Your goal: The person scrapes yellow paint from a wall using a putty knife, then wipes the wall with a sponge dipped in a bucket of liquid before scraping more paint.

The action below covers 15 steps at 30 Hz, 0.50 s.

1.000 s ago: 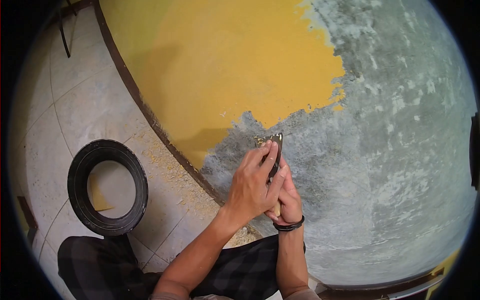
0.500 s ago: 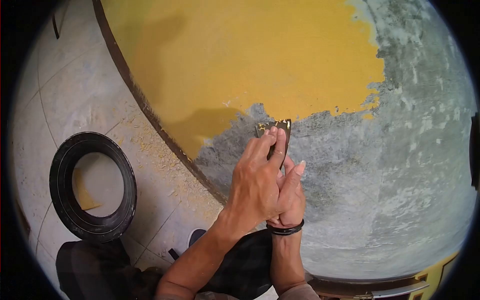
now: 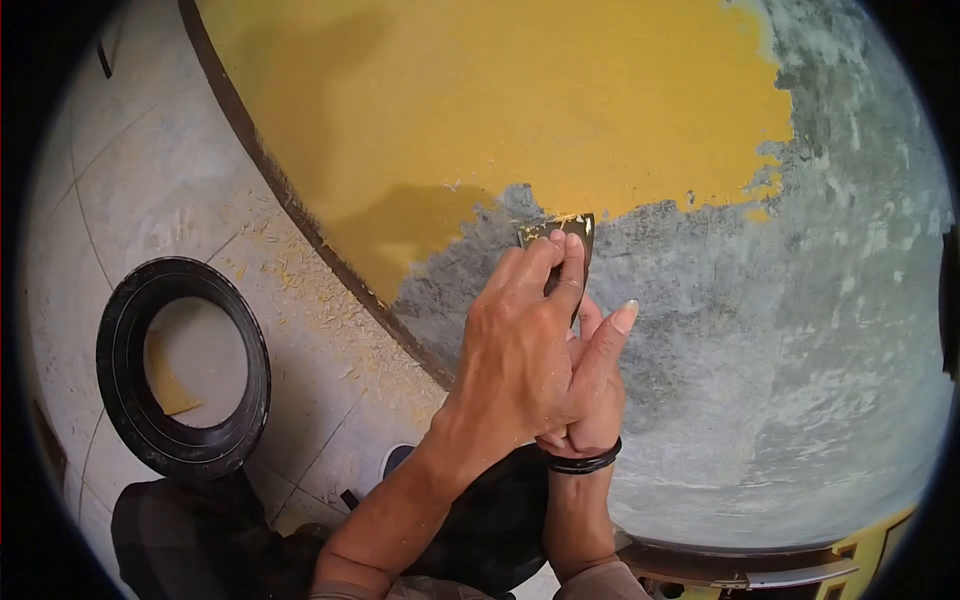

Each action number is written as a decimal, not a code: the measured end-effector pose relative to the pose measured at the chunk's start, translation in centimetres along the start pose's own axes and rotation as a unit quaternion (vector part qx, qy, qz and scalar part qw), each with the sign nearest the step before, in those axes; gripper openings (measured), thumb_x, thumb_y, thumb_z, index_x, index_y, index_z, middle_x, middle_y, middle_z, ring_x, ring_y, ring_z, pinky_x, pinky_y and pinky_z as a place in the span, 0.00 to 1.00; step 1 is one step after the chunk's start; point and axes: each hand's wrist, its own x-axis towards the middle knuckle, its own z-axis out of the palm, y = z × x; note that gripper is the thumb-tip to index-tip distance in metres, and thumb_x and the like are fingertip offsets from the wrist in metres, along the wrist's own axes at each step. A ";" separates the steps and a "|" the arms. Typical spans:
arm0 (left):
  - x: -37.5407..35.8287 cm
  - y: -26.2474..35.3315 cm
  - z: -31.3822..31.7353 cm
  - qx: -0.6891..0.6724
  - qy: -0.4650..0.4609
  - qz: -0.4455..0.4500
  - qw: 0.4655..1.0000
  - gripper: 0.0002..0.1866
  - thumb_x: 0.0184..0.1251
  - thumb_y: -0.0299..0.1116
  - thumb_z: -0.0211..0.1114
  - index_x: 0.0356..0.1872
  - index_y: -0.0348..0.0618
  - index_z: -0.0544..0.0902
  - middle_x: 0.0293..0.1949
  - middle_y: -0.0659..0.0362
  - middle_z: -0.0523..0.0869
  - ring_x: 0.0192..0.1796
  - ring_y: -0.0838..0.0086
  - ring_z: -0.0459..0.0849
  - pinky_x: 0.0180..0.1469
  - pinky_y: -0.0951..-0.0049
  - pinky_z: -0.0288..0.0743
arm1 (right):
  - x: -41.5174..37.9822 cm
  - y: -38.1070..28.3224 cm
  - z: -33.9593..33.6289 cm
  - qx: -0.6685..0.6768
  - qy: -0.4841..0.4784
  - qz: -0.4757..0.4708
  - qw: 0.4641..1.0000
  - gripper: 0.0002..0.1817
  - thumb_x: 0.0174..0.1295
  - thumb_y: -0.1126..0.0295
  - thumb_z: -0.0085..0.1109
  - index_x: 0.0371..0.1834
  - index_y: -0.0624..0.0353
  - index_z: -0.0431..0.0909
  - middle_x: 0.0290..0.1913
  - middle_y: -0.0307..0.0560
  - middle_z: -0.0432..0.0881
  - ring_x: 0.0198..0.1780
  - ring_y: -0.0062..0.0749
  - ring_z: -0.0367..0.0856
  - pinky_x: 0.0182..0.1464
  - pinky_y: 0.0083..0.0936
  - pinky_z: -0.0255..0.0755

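Observation:
A scraper with a dark, wide blade lies against the wall at the ragged lower edge of the yellow paint. Yellow paint flakes cling to its blade. My left hand is laid over the tool, its fingertips pressed on the blade. Beneath it, my right hand, with black bands at the wrist, is closed round the handle, which is mostly hidden. Bare grey wall spreads below and to the right of the paint.
A black bucket-like container with a yellowish piece inside stands on the tiled floor at left. Paint shavings lie along the dark baseboard. My dark-clothed leg is at lower left.
The whole view has shifted slightly, with the wall and both hands appearing higher. The scraper stays at the paint edge, and more yellow flakes show along its blade.

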 end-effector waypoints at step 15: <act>0.2 -1.4 -0.2 0.000 0.054 0.075 0.996 0.26 0.56 0.37 0.66 0.50 0.25 0.78 0.42 0.41 0.80 0.45 0.49 0.80 0.49 0.62 0.75 | 0.5 -1.0 2.1 0.039 -0.038 0.014 0.998 0.25 0.72 0.72 0.43 0.72 0.57 0.55 0.33 0.50 0.80 0.08 0.23 0.64 0.07 0.18 0.54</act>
